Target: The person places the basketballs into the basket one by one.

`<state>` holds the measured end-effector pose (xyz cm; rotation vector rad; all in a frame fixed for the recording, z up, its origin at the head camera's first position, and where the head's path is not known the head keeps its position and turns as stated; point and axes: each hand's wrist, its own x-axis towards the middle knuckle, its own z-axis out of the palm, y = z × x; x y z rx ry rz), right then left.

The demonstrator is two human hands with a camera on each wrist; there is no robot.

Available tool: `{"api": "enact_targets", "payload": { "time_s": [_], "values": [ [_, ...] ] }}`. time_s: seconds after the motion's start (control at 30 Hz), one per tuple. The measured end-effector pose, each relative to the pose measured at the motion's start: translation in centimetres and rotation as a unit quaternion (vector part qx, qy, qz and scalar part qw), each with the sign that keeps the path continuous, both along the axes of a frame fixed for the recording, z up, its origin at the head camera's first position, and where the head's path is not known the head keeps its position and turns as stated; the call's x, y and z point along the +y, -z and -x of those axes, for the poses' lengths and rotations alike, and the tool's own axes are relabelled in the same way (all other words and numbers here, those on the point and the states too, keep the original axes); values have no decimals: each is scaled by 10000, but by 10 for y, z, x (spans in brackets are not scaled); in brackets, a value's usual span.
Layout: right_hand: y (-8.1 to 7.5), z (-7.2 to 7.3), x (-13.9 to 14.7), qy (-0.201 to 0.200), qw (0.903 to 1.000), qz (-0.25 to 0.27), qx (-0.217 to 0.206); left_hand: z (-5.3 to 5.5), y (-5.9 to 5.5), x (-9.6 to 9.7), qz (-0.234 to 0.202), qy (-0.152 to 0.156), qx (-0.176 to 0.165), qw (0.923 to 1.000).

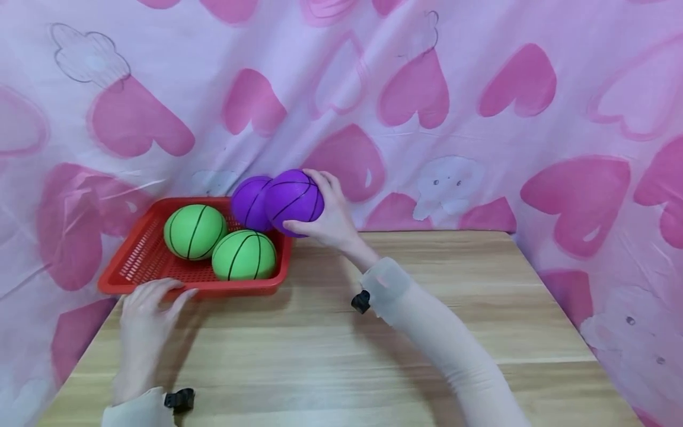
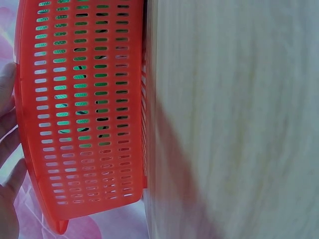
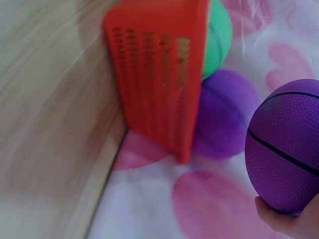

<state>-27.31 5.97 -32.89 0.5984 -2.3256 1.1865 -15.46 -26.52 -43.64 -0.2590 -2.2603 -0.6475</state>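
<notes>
My right hand (image 1: pixel 333 213) holds a purple ball with black basketball lines (image 1: pixel 293 201), thumb on its near side and fingers over the far side. The ball is raised at the back right corner of a red plastic basket (image 1: pixel 229 289). Behind it, partly hidden, a second purple ball (image 1: pixel 248 201) sits in the basket. Two green balls (image 1: pixel 194 231) of the same pattern lie inside, one at the left and one near the front. My left hand (image 1: pixel 146 314) rests its fingers at the basket's front rim; the left wrist view shows these fingers (image 2: pixel 7 144) along the rim.
The basket stands at the back left of a wooden table (image 1: pixel 400 332), whose far edge (image 1: pixel 437 231) meets a pink and white cloth (image 1: pixel 416 160) printed with hearts. Slots run along the basket's side wall (image 2: pixel 84 109).
</notes>
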Motion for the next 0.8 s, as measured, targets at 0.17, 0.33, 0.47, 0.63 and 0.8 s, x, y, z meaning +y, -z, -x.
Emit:
{"api": "enact_targets", "payload": {
  "time_s": [0.17, 0.33, 0.47, 0.63, 0.8],
  "values": [
    [-17, -10, -31, -378, 9986, -360, 73, 3, 0, 0, -46, 55, 77, 9999],
    [-23, -14, -72, -468, 9928, -1067, 287, 4, 0, 1, -46, 149, 144, 9998],
    [-23, -15, -102, -426, 9838, -1673, 473, 4, 2, 4, -35, 112, 122, 9999],
    [-21, -17, -136, -546, 9780, -2013, 46, 3, 4, 4, 19, 73, 158, 9998],
    [-20, -18, -169, -535, 9696, -2357, -373, 5, 1, 2, -43, 63, 282, 9996]
  ]
}}
